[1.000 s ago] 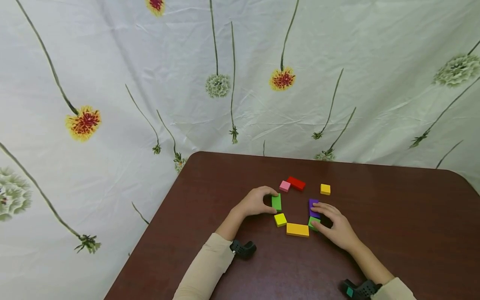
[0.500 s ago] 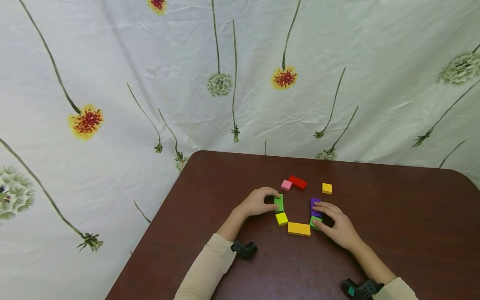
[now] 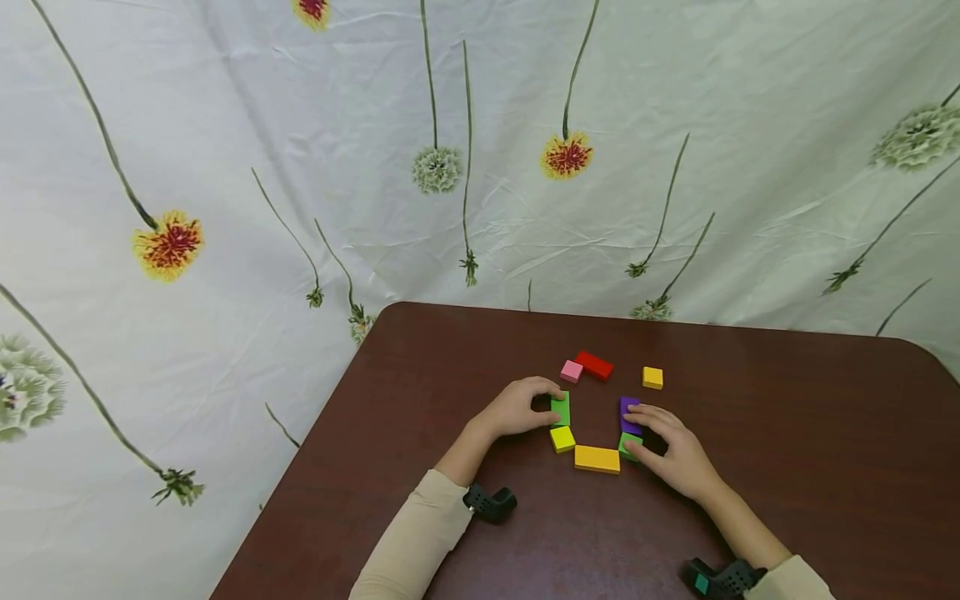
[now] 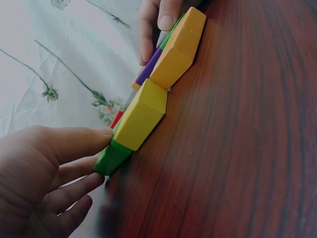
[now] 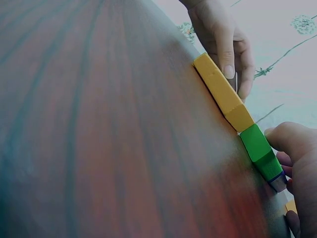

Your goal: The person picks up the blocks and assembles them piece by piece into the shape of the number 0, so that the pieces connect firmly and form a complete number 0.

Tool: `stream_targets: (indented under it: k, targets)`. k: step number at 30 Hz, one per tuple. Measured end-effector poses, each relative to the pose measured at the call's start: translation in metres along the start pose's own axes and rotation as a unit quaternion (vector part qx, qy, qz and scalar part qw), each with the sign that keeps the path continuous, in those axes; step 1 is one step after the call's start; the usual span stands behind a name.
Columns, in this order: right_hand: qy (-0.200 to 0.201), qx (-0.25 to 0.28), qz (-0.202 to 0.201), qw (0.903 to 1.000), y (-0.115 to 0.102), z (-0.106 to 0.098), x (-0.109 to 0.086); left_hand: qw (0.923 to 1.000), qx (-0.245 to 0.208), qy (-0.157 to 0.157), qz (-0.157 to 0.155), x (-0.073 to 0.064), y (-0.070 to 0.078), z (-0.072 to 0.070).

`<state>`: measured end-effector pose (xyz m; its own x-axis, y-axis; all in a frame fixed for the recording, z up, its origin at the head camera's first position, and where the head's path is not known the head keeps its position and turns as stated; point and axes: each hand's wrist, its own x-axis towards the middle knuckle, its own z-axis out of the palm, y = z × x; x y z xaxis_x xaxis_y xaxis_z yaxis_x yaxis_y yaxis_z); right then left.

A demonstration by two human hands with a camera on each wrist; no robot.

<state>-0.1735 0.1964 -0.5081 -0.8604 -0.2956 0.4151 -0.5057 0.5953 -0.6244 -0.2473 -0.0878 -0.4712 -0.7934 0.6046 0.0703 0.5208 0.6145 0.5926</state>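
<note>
In the head view my left hand [image 3: 519, 407] pinches a long green block [image 3: 561, 408] between thumb and fingers. The block lies on the table with its near end close to a yellow block [image 3: 562, 439]; in the left wrist view, green block [image 4: 113, 157] and yellow block [image 4: 141, 116] appear to meet. My right hand [image 3: 677, 454] rests its fingers on a purple block [image 3: 627, 407], its thumb touching a small green block [image 3: 628, 447]. An orange block [image 3: 597, 459] lies between the yellow and small green blocks, its corners close to both. Some right fingers are hidden in the right wrist view.
Farther back on the brown table [image 3: 787, 450] lie a pink block [image 3: 572, 372] and a red block [image 3: 595, 365], touching or nearly so. A separate yellow-orange block [image 3: 652, 377] lies behind the purple one. A flowered cloth [image 3: 360, 125] hangs behind the table.
My left hand has shifted the long green block slightly right and a little nearer, in line with the yellow block. The right hand and the other blocks stay in place.
</note>
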Motion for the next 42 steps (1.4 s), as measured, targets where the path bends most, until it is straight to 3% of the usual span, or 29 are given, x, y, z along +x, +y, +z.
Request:
stream_targets:
  k: [8, 18, 37, 42]
  targets:
    - [0.000, 0.000, 0.003, 1.0000, -0.001, -0.001, -0.001, 0.9993, 0.032, 0.020, -0.006, -0.007, 0.009, 0.004]
    - [0.002, -0.001, -0.005, 1.0000, 0.000, 0.000, -0.001, 0.9928, 0.083, 0.070, 0.049, -0.032, 0.025, 0.020]
    - [0.006, -0.004, -0.002, 1.0000, 0.000, -0.001, 0.000, 0.9946, 0.083, 0.056, 0.028, -0.035, 0.020, 0.027]
    - [0.011, 0.023, 0.019, 0.9995, 0.000, -0.002, 0.000, 0.9952, 0.078, 0.054, 0.023, -0.034, 0.019, 0.028]
